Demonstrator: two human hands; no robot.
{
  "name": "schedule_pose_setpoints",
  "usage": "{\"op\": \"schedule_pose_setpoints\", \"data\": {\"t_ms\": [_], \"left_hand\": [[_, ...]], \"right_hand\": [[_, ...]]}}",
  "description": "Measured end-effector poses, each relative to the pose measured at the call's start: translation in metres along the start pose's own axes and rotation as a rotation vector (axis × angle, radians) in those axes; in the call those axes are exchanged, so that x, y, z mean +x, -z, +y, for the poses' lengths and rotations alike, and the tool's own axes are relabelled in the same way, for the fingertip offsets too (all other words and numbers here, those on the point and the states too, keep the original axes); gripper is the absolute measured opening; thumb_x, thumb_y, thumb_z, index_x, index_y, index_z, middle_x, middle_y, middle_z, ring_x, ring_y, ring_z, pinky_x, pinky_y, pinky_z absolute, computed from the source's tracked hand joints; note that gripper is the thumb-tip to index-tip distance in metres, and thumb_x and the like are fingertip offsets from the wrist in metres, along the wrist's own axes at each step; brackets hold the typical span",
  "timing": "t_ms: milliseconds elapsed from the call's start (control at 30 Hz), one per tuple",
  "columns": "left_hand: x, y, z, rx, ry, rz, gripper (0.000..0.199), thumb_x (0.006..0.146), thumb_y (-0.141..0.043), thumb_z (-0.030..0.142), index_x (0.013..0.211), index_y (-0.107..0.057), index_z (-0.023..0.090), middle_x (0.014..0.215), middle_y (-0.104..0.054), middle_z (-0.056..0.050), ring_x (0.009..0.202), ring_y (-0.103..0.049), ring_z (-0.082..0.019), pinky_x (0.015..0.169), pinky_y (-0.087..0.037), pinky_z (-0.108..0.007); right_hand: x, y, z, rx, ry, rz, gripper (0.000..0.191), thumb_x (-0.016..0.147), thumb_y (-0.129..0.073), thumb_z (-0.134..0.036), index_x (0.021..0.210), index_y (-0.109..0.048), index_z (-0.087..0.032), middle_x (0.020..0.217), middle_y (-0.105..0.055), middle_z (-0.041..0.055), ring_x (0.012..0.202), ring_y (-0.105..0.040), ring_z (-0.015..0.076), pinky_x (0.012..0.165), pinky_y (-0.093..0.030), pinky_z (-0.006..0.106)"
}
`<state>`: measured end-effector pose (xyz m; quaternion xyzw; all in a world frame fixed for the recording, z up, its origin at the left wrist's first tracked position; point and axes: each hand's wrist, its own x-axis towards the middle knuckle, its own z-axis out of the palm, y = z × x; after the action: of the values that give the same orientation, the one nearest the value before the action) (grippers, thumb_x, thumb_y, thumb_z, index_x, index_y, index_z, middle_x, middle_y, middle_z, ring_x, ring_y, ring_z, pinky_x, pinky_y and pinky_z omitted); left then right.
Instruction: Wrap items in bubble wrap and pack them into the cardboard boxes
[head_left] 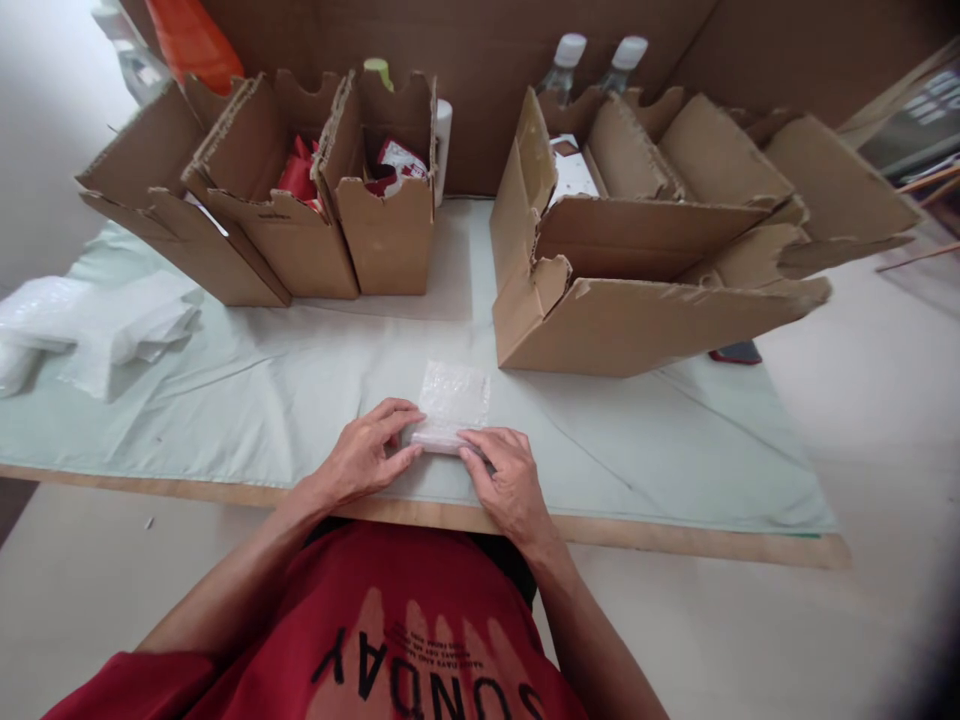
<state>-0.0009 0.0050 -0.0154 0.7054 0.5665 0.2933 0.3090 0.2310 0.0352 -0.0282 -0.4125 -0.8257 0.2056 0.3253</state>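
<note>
Near the table's front edge lies a small flat packet (439, 440) with clear bubble wrap around it. A loose flap of the bubble wrap (455, 392) stretches away from it toward the boxes. My left hand (373, 448) holds the packet's left end between thumb and fingers. At the right end, my right hand (508, 470) grips it the same way, thumb in front and fingers on top. What is inside the wrap cannot be made out.
Several cardboard bins (394, 240) stand at the back left, some with red packets. More cardboard bins (630, 320) stand at the right, bottles behind them. Bubble wrap sheets (112, 325) lie at the far left. A dark flat object (737, 353) lies beside the right bins.
</note>
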Motion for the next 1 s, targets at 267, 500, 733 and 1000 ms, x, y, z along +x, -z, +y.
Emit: {"op": "schedule_pose_setpoints", "data": {"t_ms": [267,500,733,1000], "left_hand": [[0.014,-0.003,0.006,0.042,0.116,0.013,0.025,0.096,-0.054,0.031,0.110,-0.070,0.018,0.095,-0.069,-0.005,0.069,-0.057,-0.014,0.067,-0.045,-0.028],[0.023,-0.001,0.008,0.043,0.163,0.014,0.024,0.094,-0.053,0.031,0.101,-0.073,0.018,0.088,-0.068,-0.004,0.071,-0.059,-0.016,0.065,-0.043,-0.028],[0.024,-0.008,0.002,0.017,0.176,0.094,0.027,0.093,-0.055,0.034,0.108,-0.072,0.019,0.087,-0.071,-0.003,0.069,-0.060,-0.015,0.065,-0.047,-0.028],[0.010,-0.009,-0.005,-0.010,0.004,0.060,0.044,0.089,-0.062,0.034,0.132,-0.063,0.024,0.124,-0.064,-0.007,0.065,-0.056,-0.009,0.067,-0.051,-0.026]], "right_hand": [[-0.004,0.001,-0.002,-0.143,0.034,0.163,0.024,0.100,-0.058,-0.027,0.122,-0.064,-0.021,0.121,-0.072,0.0114,0.110,-0.066,0.0265,0.091,-0.048,0.042],[-0.006,-0.002,0.001,-0.260,0.138,0.026,0.031,0.098,-0.058,-0.022,0.129,-0.060,-0.020,0.126,-0.069,0.0117,0.119,-0.060,0.0292,0.097,-0.043,0.044],[0.003,-0.008,0.007,-0.192,0.093,0.043,0.022,0.100,-0.056,-0.020,0.119,-0.067,-0.021,0.111,-0.074,0.0075,0.107,-0.063,0.0253,0.094,-0.043,0.042],[0.007,-0.001,0.004,-0.145,0.056,-0.027,0.021,0.101,-0.054,-0.023,0.113,-0.071,-0.023,0.105,-0.076,0.0052,0.099,-0.064,0.0232,0.091,-0.042,0.040]]}}
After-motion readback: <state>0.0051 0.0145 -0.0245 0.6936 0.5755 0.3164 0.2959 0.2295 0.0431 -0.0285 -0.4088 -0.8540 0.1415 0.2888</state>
